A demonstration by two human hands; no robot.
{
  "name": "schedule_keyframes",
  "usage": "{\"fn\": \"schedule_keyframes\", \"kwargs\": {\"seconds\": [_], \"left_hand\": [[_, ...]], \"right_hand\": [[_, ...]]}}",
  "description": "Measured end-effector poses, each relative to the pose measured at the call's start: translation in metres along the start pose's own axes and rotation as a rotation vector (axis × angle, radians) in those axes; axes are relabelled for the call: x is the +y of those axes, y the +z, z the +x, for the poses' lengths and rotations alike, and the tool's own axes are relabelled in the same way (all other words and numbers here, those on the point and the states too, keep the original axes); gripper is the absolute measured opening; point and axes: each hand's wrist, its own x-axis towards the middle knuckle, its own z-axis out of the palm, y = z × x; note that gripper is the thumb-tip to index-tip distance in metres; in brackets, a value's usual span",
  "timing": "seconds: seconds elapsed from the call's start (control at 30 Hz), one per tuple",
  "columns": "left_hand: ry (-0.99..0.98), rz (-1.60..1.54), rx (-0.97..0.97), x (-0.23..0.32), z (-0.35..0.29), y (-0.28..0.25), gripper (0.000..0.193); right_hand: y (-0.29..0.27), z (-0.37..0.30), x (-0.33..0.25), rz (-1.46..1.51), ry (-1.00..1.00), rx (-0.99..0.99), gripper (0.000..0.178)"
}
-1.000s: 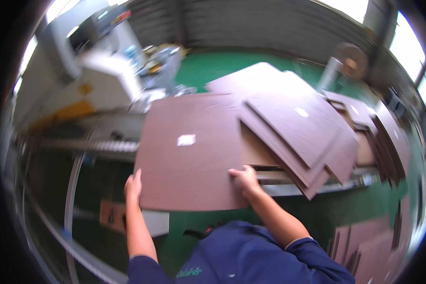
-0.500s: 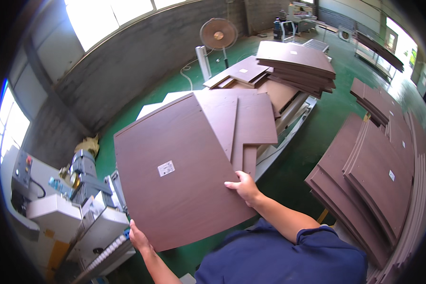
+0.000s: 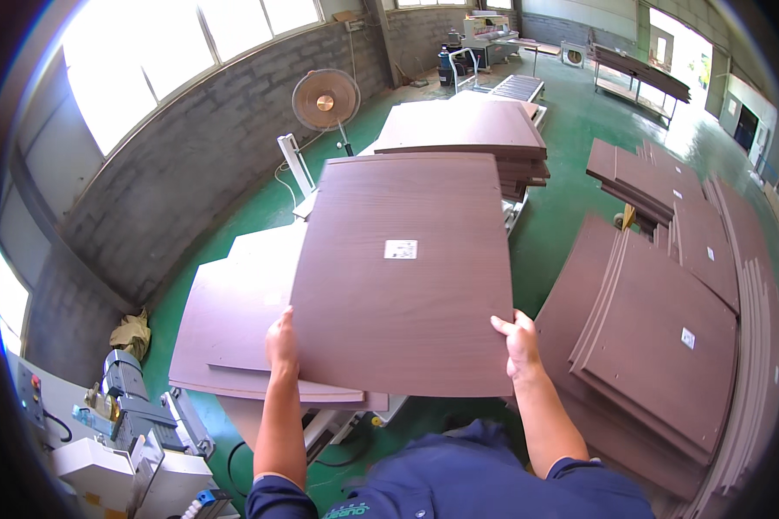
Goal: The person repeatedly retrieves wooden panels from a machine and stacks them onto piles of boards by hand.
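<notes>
A brown wood-grain panel point(image 3: 398, 320) with a white label near its middle is held up in front of me, its long sides running away from me. My left hand point(image 3: 282, 341) grips its left edge, and my right hand point(image 3: 518, 342) grips the right edge with the thumb on the upper face. Below and to the left, more brown panels point(image 3: 225, 333) lie spread on a low support, partly hidden by the held one. Beyond its far end stands a stack of panels point(image 3: 463, 125).
On the right, several piles of brown panels point(image 3: 658, 346) reach far back. A grey machine with a motor point(image 3: 138, 389) stands at the lower left. A round fan point(image 3: 325, 101) is by the block wall, near a white post point(image 3: 297, 163). A roller conveyor point(image 3: 518, 87) lies farther off.
The panel has swung from a slant on the left to nearly straight ahead of me, both hands still on it. My view has turned right, away from the machine.
</notes>
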Motion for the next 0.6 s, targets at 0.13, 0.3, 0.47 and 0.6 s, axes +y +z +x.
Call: {"fn": "schedule_keyframes", "kwargs": {"seconds": [0.13,0.3,0.47,0.6], "left_hand": [[0.017,0.359,-0.031,0.040,0.019,0.073,0.062],[0.100,0.461,-0.070,0.065,0.055,0.134,0.065],[0.131,0.629,-0.170,0.118,0.074,0.196,0.064],[0.160,0.681,-0.248,0.140,0.103,0.235,0.062]], "right_hand": [[-0.037,0.023,-0.015,0.000,-0.019,0.118,0.030],[-0.038,0.035,-0.044,0.035,-0.072,0.231,0.029],[-0.048,0.071,-0.061,-0.002,-0.145,0.314,0.028],[-0.040,0.092,-0.070,-0.044,-0.147,0.418,0.026]]}}
